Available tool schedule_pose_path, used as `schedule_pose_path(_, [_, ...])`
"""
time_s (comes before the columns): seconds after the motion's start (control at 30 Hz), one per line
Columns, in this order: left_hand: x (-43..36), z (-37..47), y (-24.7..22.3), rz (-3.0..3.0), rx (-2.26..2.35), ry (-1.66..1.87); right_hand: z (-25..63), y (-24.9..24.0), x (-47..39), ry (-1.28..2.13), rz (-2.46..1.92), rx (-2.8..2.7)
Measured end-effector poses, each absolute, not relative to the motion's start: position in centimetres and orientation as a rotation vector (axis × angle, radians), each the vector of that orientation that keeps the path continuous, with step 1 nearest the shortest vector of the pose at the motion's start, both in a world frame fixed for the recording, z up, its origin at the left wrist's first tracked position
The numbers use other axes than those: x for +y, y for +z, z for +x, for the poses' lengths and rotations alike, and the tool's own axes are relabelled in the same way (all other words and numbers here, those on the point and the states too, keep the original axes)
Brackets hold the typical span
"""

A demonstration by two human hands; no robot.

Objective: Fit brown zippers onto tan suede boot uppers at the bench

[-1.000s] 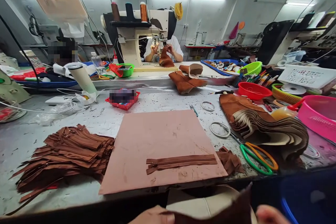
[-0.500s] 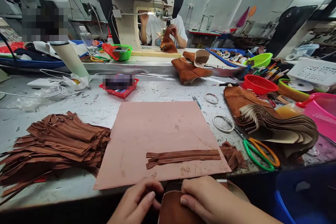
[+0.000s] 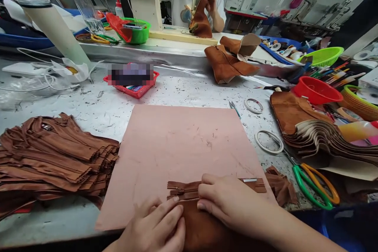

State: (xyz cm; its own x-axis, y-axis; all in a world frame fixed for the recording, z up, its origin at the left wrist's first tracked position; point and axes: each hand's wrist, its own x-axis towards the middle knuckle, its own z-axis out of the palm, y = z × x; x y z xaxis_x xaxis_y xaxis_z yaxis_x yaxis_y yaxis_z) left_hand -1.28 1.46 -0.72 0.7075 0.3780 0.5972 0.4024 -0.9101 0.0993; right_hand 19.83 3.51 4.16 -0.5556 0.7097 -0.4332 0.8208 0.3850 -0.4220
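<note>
Gray table (image 3: 183,90), crowded toward its far edge. Pink board (image 3: 177,145) at the middle of the table's near edge. Bundle of brown zippers (image 3: 59,153) toward the table's near left corner. Brown leather piece (image 3: 203,228) across the table's near edge, far end on the board; likely supple, best pinched at that end's corners. Right hand (image 3: 221,197) closed on that end; left hand (image 3: 159,220) just apart, fingertips at its left corner, grip too hidden to tell. Smallest, a single brown zipper (image 3: 187,189), flat on the board alongside the leather, partly beneath the right hand; probably light and limp, so best held down at both ends.
</note>
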Motion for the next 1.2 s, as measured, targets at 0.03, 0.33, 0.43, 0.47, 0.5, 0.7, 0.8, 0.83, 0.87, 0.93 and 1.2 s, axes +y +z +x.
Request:
schedule_pose_path(0.03, [1.3,-1.5,-1.2,-2.845,-0.683,-0.999,19.7,4.0,3.4,-0.923,1.382,2.443])
schedule_pose_path(0.33, [1.0,-2.6,-2.2,-2.873,-0.744,-0.934,19.2,3.0,3.0,-0.862,1.466,2.431])
schedule_pose_path(0.43, [1.0,-2.4,-2.2,-2.875,-0.763,-0.936,19.0,2.7,2.9,-0.818,1.450,2.443])
schedule_pose_path(0.47, [1.0,-2.4,-2.2,-2.874,-0.769,-0.940,19.0,2.7,2.9,-0.804,1.449,2.447])
schedule_pose_path(0.5, [1.0,-2.4,-2.3,-2.876,-0.774,-0.940,19.0,2.7,2.9,-0.792,1.449,2.448])
schedule_pose_path(0.7, [0.9,-2.3,-2.1,-2.874,-0.789,-0.923,18.8,2.7,2.9,-0.765,1.446,2.445])
schedule_pose_path(0.8, [1.0,-2.3,-2.1,-2.873,-0.789,-0.914,18.7,2.8,3.0,-0.768,1.447,2.424])
schedule_pose_path(0.83, [1.0,-2.3,-2.1,-2.872,-0.789,-0.915,18.6,2.9,3.0,-0.770,1.446,2.421])
schedule_pose_path(0.87, [1.0,-2.2,-2.1,-2.870,-0.790,-0.921,18.6,2.9,3.1,-0.769,1.446,2.422])
schedule_pose_path(0.93, [1.0,-2.2,-2.2,-2.863,-0.796,-0.943,18.6,2.9,3.1,-0.770,1.443,2.424])
schedule_pose_path(1.2, [1.1,-1.7,-1.0,-2.885,-0.941,-0.821,19.7,3.1,2.8,-0.883,1.638,2.319])
